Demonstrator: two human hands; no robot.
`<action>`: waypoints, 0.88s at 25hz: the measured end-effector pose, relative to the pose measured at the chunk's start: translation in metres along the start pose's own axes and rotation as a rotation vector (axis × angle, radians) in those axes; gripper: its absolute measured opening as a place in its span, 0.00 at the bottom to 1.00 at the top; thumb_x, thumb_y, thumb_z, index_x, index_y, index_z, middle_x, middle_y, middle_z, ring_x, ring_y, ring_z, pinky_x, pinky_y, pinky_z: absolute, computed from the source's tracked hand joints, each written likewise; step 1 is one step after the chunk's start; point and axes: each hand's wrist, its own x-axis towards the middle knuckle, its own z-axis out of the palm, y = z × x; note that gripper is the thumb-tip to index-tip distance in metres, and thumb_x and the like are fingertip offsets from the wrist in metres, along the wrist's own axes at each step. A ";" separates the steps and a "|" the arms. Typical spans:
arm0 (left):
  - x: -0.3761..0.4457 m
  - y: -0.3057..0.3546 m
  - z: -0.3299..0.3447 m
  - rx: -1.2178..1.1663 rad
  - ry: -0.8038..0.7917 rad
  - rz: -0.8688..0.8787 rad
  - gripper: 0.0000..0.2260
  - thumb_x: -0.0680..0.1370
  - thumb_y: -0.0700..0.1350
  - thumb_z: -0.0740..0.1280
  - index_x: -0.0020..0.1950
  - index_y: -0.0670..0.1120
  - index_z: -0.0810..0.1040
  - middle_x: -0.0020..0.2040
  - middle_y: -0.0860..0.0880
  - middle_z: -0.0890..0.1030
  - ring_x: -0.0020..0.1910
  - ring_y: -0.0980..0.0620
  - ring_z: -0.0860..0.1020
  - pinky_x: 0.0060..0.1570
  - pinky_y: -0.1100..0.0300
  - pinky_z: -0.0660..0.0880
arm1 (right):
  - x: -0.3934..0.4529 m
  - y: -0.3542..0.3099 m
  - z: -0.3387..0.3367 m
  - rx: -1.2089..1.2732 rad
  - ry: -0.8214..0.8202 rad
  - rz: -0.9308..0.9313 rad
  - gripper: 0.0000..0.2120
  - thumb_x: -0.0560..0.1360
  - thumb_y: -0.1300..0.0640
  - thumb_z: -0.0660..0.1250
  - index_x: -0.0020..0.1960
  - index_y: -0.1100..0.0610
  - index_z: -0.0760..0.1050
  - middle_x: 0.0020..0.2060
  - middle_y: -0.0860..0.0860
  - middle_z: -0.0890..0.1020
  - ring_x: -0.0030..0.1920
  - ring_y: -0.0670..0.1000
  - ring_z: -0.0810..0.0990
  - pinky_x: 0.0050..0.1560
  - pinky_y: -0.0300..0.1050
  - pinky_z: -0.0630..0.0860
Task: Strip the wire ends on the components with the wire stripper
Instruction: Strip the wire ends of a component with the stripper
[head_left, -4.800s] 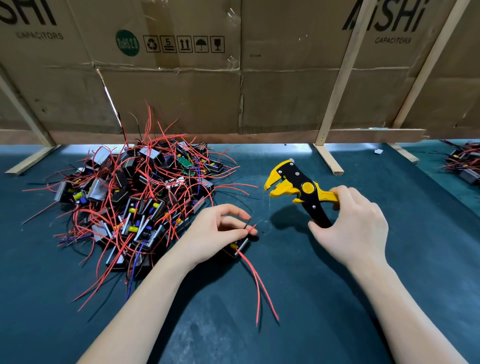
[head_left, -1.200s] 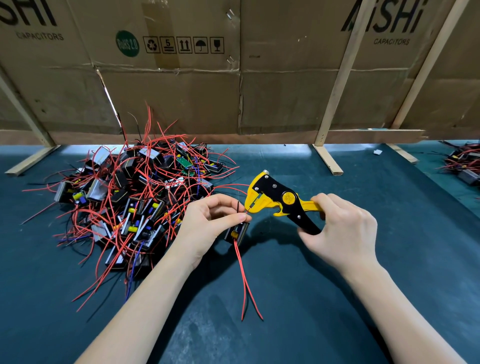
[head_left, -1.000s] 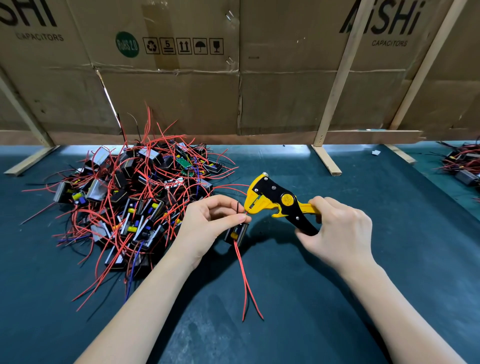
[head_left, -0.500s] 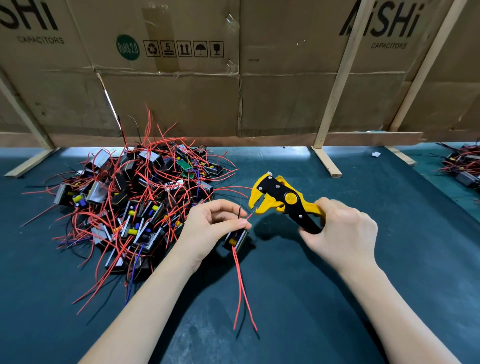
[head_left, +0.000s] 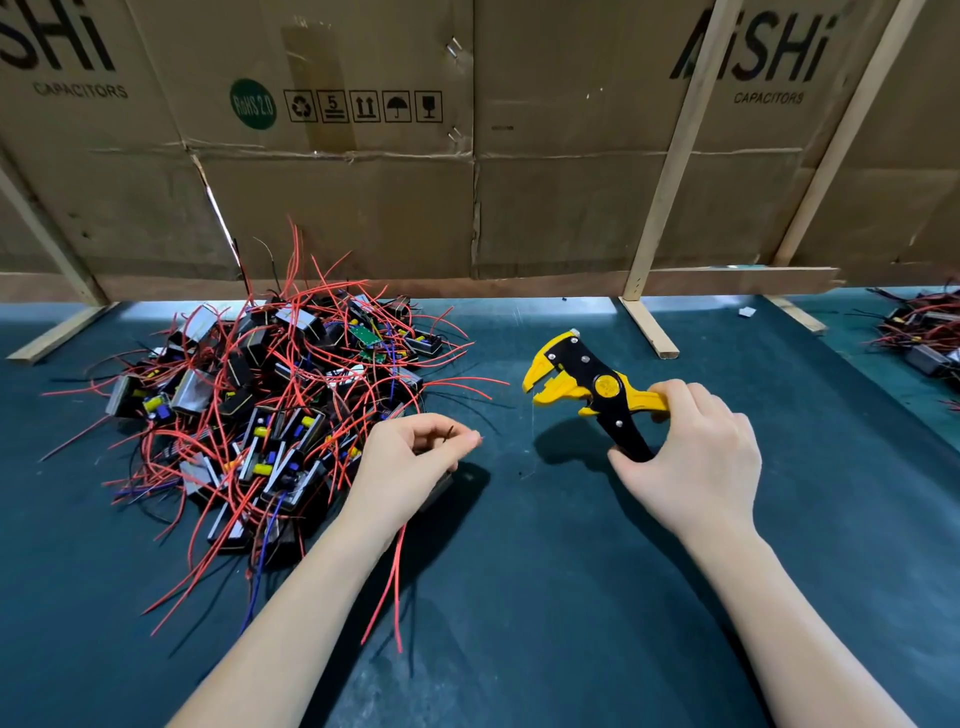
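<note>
Head view: left hand (head_left: 402, 470) fingers pinch a component's wire (head_left: 451, 432); right hand (head_left: 693, 457) grips the wire stripper (head_left: 589, 387).

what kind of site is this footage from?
Likely an electronics assembly or rework bench: a heap of small black components with red wire leads, a yellow-and-black wire stripper in the right hand, and brown cardboard capacitor cartons as a backdrop.

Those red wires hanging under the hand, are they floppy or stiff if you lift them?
Probably bendy but springy: the red wires droop below the left hand in gentle curves, not limp folds. In the pile others arch upward unsupported, so they likely hold some shape. They look thin and light.
</note>
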 end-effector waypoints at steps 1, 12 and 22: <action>-0.001 0.000 0.001 0.021 -0.032 0.003 0.05 0.74 0.40 0.73 0.38 0.43 0.83 0.29 0.48 0.76 0.27 0.57 0.71 0.32 0.71 0.68 | 0.000 0.000 0.000 0.015 0.010 0.010 0.25 0.55 0.55 0.80 0.48 0.59 0.77 0.39 0.52 0.78 0.41 0.60 0.78 0.43 0.50 0.69; -0.002 -0.003 0.006 0.268 -0.066 0.078 0.07 0.72 0.45 0.76 0.36 0.45 0.83 0.24 0.56 0.63 0.26 0.57 0.61 0.28 0.66 0.59 | 0.004 0.003 -0.004 0.072 0.062 0.097 0.23 0.57 0.55 0.79 0.49 0.59 0.77 0.39 0.51 0.78 0.40 0.58 0.77 0.44 0.49 0.69; -0.002 0.027 -0.013 0.086 -0.310 -0.081 0.05 0.75 0.37 0.71 0.45 0.44 0.85 0.36 0.48 0.85 0.30 0.60 0.76 0.31 0.69 0.69 | 0.017 0.017 -0.019 0.245 0.140 0.369 0.19 0.62 0.53 0.77 0.49 0.54 0.75 0.39 0.46 0.75 0.39 0.53 0.72 0.43 0.45 0.67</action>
